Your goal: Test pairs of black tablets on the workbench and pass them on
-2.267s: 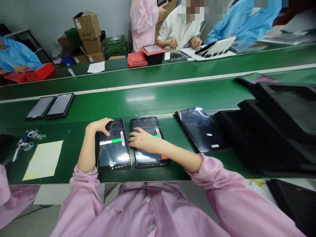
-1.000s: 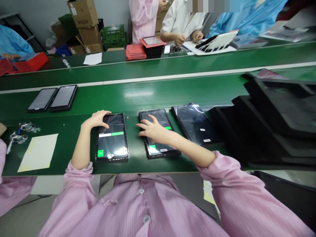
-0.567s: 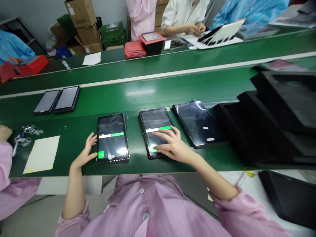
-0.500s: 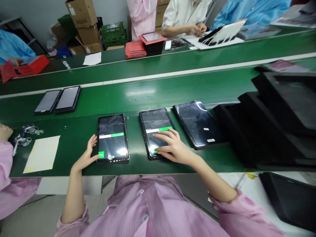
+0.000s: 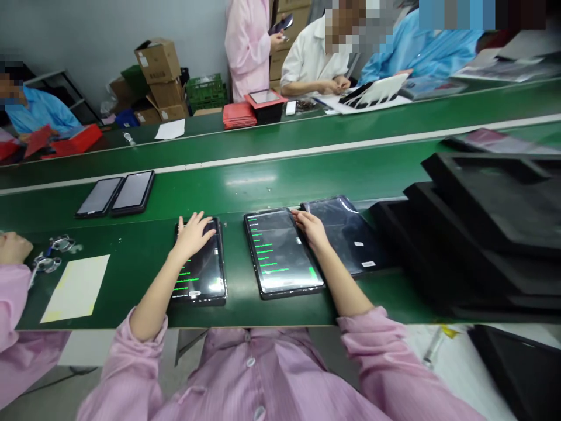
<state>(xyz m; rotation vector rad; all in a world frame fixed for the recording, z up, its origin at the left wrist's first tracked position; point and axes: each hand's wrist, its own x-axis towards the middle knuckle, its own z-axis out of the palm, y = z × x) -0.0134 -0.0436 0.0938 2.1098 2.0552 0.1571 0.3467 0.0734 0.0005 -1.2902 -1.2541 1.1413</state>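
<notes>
Two tablets lie face up before me, their dark screens lit with lists of mostly green text. Over the upper part of the left tablet [image 5: 205, 278] is my left hand [image 5: 193, 237], open, its fingers spread; whether they touch the glass I cannot tell. My right hand [image 5: 312, 229] is at the upper right edge of the middle tablet [image 5: 276, 251], its fingers closed together on that edge. Its fingertips are partly hidden. Beside that wrist rests a third tablet [image 5: 339, 225], screen dark, with small white labels.
Black trays [image 5: 486, 234] are stacked at the right. Two pale-screened tablets [image 5: 131, 192] lie at the back left, a paper sheet [image 5: 76, 287] nearer. A neighbour's hand [image 5: 15, 248] rests at the left edge. Across the green line, people sit near red sleeves [image 5: 239, 116].
My left hand has moved from the left tablet's lower side to over its top. My right hand has gone from the middle screen to its upper right edge. Both screens now show text lists.
</notes>
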